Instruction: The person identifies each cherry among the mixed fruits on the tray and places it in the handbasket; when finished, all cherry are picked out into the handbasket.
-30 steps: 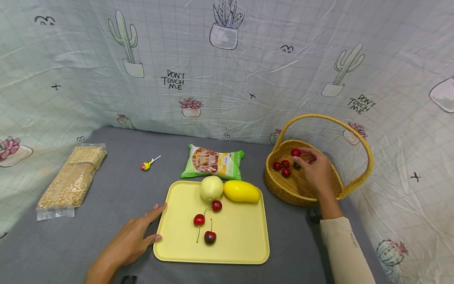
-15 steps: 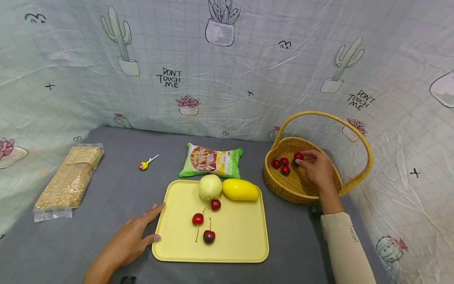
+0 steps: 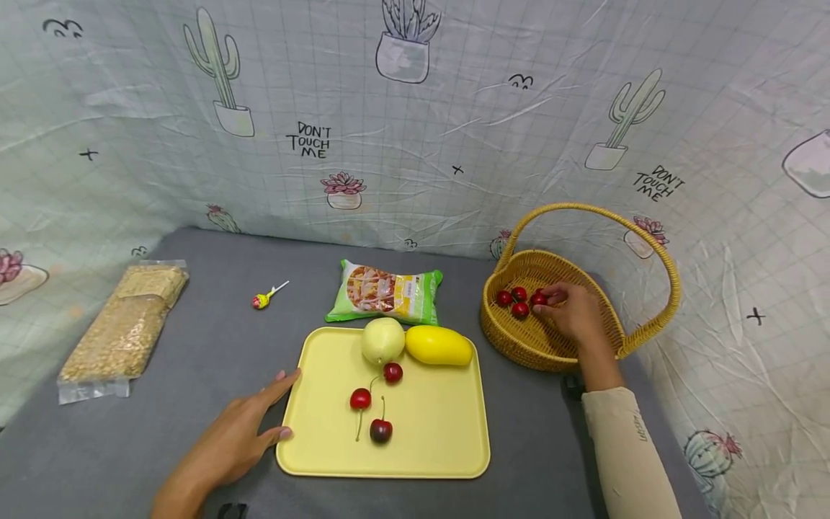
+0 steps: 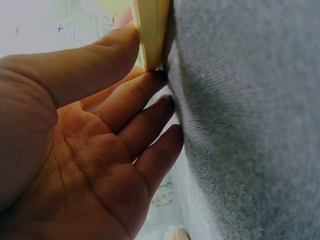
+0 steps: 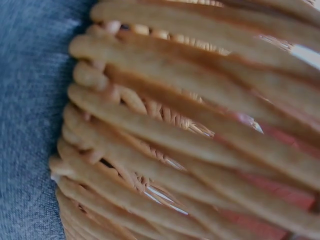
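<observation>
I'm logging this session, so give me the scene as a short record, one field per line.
Left hand: touches the left edge of the yellow tray
Right hand: pinches a cherry in the wicker basket
Also in basket: three more cherries, grouped beside the pinched one
On tray: three stemmed cherries, a pale green round fruit, a yellow oblong fruit
Behind tray: a green-and-white packet
Left of packet: a lollipop, then a clear bag of pale grains

Head view looks forward, down; left wrist, close, shares its tray; right, closer, its basket.
</observation>
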Tool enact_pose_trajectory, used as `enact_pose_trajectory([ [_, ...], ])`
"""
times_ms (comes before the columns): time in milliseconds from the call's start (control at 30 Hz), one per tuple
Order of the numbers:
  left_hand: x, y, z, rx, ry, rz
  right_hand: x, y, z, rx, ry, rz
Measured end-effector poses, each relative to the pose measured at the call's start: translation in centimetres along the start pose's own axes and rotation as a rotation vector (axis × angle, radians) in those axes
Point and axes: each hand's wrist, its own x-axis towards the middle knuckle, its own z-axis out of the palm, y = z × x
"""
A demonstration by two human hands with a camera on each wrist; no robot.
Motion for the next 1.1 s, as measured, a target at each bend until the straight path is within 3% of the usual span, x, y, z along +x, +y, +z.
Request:
enact_pose_trajectory([
  [300, 0.02, 0.08, -0.05, 0.005, 0.002, 0.001, -0.01, -0.11, -0.12, -0.010, -0.059, -0.006],
  [567, 0.01, 0.14, -0.22, -0.001, -0.022, -0.013, -0.17, -0.02, 0.04, 0.003, -0.027, -0.027],
  [833, -0.05, 0.06, -0.06, 0.007, -0.004, -0.002, -0.02, 0.00, 0.33, 0.020, 0.163, -0.161],
  [1100, -0.01, 0.03, -0.06, 0.002, -0.014, -0.020, -0.13, -0.74, 0.71, 0.175, 0.358, -0.237],
])
